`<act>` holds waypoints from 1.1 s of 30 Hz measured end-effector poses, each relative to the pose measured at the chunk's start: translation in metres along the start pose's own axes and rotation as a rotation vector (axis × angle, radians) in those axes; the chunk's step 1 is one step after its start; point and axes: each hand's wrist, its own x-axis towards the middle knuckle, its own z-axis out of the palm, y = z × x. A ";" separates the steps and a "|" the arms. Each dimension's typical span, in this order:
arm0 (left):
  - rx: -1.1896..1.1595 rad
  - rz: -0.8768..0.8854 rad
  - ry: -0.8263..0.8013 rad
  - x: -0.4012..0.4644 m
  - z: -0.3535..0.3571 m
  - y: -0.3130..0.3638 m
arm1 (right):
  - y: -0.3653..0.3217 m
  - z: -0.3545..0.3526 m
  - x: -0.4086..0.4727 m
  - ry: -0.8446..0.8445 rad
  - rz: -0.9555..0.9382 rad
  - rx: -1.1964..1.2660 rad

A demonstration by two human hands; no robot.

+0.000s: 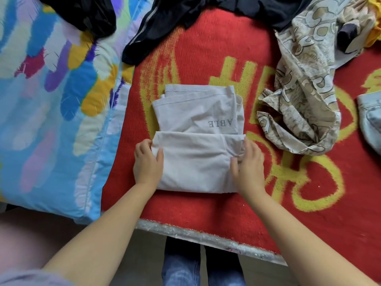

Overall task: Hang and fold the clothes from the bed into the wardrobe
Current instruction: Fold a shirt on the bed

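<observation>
While both hands [198, 162] pinch the folded pale grey cotton garment [195, 141] at its sides, keep edges aligned.

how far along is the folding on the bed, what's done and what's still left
Early, by the look of it. In hand: the pale grey garment is partly folded on the red blanket, left hand and right hand gripping its side edges. Left: the black clothes, the beige patterned garment and the light denim piece lie unfolded. No wardrobe in view.
</observation>
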 end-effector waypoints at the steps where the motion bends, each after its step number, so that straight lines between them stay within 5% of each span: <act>1: 0.110 0.222 0.049 -0.012 -0.001 -0.002 | -0.003 0.002 -0.012 0.005 -0.195 -0.115; 2: 0.209 0.465 0.047 -0.026 0.001 -0.006 | -0.004 0.007 -0.024 -0.042 -0.365 -0.260; 4: 0.436 0.764 -0.213 -0.051 0.008 -0.013 | -0.005 0.018 -0.040 -0.331 -0.516 -0.553; 7: 0.689 0.613 -0.552 -0.054 0.019 -0.027 | 0.008 0.029 -0.031 -0.527 -0.438 -0.668; 12: 0.775 0.737 -0.407 -0.031 0.006 0.001 | -0.007 0.017 -0.011 -0.515 -0.460 -0.733; 16: 0.557 0.519 -1.032 -0.025 -0.027 0.010 | -0.028 -0.021 -0.006 -0.868 -0.431 -0.646; 18: 0.282 0.451 -1.149 -0.012 -0.051 0.021 | -0.042 -0.049 0.007 -1.116 -0.341 -0.457; 21: 0.095 0.454 -0.923 0.035 -0.077 0.038 | -0.058 -0.072 0.055 -1.001 -0.323 -0.421; 25: -0.234 0.176 -0.571 0.102 -0.070 0.040 | -0.061 -0.063 0.126 -0.489 -0.188 -0.170; 28: -0.403 -0.146 -0.320 0.122 -0.036 0.030 | -0.054 -0.036 0.149 -0.392 0.067 0.019; 31: -0.396 -0.347 -0.135 0.112 -0.002 0.022 | -0.041 -0.006 0.144 -0.267 0.235 0.081; 33: -0.369 -0.276 -0.024 0.101 0.011 0.022 | -0.034 0.004 0.138 -0.140 0.246 0.116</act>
